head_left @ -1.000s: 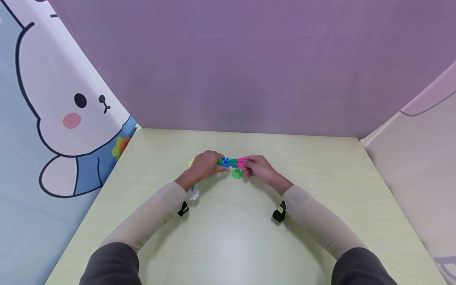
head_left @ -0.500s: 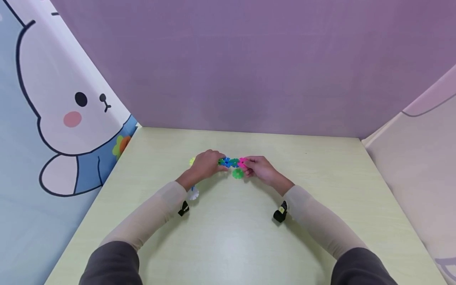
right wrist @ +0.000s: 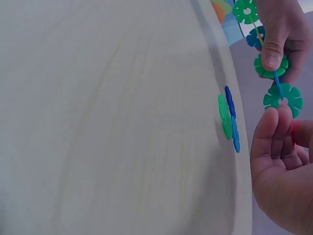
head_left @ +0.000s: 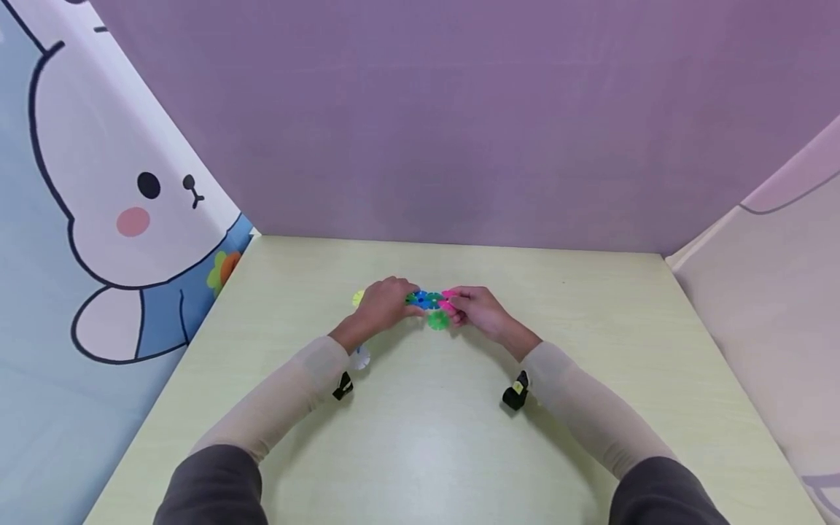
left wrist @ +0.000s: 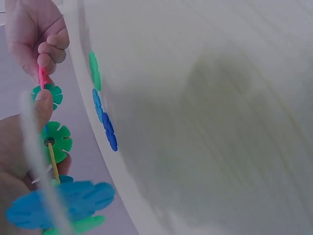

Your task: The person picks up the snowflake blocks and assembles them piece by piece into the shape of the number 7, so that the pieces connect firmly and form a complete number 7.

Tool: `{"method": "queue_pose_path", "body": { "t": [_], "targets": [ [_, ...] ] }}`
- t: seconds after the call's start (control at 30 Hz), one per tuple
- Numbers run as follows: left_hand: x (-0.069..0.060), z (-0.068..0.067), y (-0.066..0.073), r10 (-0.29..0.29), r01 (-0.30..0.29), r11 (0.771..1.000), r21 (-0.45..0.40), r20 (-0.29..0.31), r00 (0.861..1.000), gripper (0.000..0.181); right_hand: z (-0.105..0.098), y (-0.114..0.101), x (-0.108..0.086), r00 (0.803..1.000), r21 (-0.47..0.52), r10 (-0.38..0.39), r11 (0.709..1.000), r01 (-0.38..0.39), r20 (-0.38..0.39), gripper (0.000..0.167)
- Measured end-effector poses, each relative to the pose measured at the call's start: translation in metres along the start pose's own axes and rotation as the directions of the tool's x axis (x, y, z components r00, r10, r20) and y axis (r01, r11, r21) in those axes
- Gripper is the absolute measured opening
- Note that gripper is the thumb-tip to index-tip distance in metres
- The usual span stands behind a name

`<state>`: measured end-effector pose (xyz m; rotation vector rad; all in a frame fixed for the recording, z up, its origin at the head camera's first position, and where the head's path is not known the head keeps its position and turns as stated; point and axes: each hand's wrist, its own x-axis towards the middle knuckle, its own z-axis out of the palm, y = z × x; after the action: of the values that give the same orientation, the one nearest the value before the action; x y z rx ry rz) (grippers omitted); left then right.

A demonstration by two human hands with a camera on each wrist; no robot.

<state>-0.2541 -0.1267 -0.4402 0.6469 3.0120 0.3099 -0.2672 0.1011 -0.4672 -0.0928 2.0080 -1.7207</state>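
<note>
Above the pale table [head_left: 433,437], the left hand [head_left: 389,302] had shifted slightly toward the right hand [head_left: 481,312], which had barely moved, and the chain of discs [head_left: 424,300] stretched between the two grips. The left thumb and fingers were closed on a green disc [right wrist: 260,67]; the right fingers pinched the pink disc [head_left: 447,307] at the chain's end. That disc had gone from a full flower face to a narrower, split outline, which suggested its joint was being adjusted; whether its slot was fully seated was too small to tell.

The right wrist view showed what the left hand hid from the head view: beyond that thumb the chain ran on through a blue disc [right wrist: 254,37] and a further green disc [right wrist: 243,16]. The left wrist view alone plainly showed loose blue discs [left wrist: 110,132] lying near the light green disc [head_left: 438,320] below the grips.
</note>
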Motion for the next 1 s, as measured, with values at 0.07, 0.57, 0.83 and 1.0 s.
{"method": "queue_pose_path", "body": {
  "t": [0.07,0.57,0.83,1.0],
  "targets": [
    [-0.001,0.001,-0.001,0.001,-0.001,1.000,-0.005,0.012,1.000,0.059,-0.001,0.000,-0.001,1.000,-0.024,-0.009,1.000,0.009,0.006,0.029],
    [-0.003,0.001,-0.003,0.020,-0.019,1.000,-0.022,0.063,0.998,0.059,-0.009,0.009,0.000,0.993,-0.177,-0.098,0.978,0.109,0.071,0.029],
    [-0.001,-0.001,-0.001,0.014,-0.014,1.000,0.000,0.065,0.998,0.060,-0.013,0.005,0.000,0.992,-0.243,-0.101,0.963,0.117,0.076,0.028],
    [-0.002,-0.003,0.000,0.001,-0.001,1.000,-0.005,0.076,0.997,0.061,-0.016,0.003,0.000,0.990,-0.302,-0.117,0.943,0.136,0.081,0.028]
  ]
}}
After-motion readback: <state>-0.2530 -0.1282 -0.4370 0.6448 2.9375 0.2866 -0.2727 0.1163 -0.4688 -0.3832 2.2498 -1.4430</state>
